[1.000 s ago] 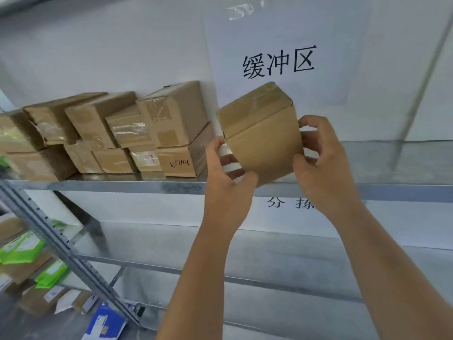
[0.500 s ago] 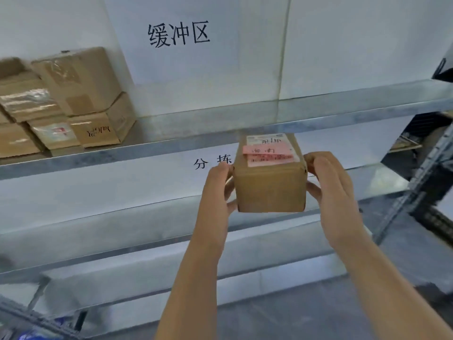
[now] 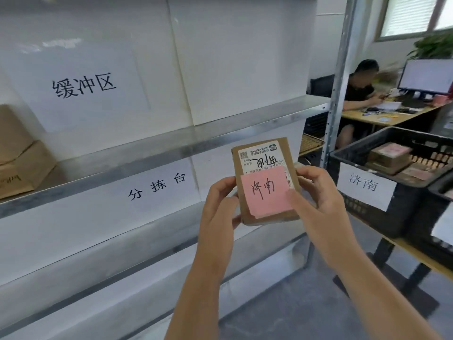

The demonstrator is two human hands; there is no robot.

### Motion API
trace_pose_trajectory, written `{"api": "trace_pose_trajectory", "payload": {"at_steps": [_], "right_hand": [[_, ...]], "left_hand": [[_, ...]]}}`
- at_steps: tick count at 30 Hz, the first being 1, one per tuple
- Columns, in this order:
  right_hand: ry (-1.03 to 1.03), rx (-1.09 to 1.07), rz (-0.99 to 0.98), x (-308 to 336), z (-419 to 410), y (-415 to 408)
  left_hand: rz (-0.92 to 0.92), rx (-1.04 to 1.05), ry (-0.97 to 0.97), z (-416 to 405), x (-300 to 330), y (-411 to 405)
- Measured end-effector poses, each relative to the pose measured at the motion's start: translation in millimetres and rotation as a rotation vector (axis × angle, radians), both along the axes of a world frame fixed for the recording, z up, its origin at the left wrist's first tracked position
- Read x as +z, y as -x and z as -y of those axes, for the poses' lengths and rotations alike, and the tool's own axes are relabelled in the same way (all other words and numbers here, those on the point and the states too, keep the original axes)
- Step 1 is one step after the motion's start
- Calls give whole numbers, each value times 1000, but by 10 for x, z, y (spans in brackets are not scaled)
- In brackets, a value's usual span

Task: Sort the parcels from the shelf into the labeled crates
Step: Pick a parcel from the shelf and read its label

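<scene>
Both hands, left hand (image 3: 219, 207) and right hand (image 3: 318, 197), grip a small brown cardboard parcel (image 3: 266, 182) bearing a pink sticky note (image 3: 266, 192), near the black plastic crate (image 3: 382, 168).

A white sheet (image 3: 81, 87) on the back panel above the upper shelf reads 缓冲区, and a second white sheet (image 3: 157, 186) on the panel below that shelf reads 分拣台. The cardboard parcel (image 3: 266, 182) held in both hands carries a pink sticky note (image 3: 266, 192) handwritten 济南, which partly covers a white shipping label (image 3: 263, 158) with a QR code, large handwritten characters and small print that I cannot make out. A white sign (image 3: 365, 186) on the front of the black crate (image 3: 402, 212) at the right also reads 济南, and faint lettering on the cardboard box (image 3: 14, 177) at the far left is too blurred to read.
</scene>
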State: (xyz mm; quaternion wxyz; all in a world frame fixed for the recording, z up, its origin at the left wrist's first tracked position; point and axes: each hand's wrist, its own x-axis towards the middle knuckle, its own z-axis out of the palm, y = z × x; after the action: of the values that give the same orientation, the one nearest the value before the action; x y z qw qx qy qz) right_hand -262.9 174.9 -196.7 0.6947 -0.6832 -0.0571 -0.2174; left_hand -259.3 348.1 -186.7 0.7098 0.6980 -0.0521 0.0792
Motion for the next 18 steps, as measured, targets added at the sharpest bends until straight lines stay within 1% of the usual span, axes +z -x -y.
{"api": "trace_pose_trajectory", "payload": {"at_steps": [3,6,12,18], "right_hand": [[-1,-34,-4,-31,434,305],[-25,-88,-9,-99,928,665],[-78,-231,-8,-147,1900,1349],[-75,-427,-16,-51,2765,2081]], "left_hand": [[0,-15,21,471,-2,210],[-17,-30,2,1003,-56,457],[0,-167,-34,2075,-87,863],[-43,-328,29,3100,-25,1259]]}}
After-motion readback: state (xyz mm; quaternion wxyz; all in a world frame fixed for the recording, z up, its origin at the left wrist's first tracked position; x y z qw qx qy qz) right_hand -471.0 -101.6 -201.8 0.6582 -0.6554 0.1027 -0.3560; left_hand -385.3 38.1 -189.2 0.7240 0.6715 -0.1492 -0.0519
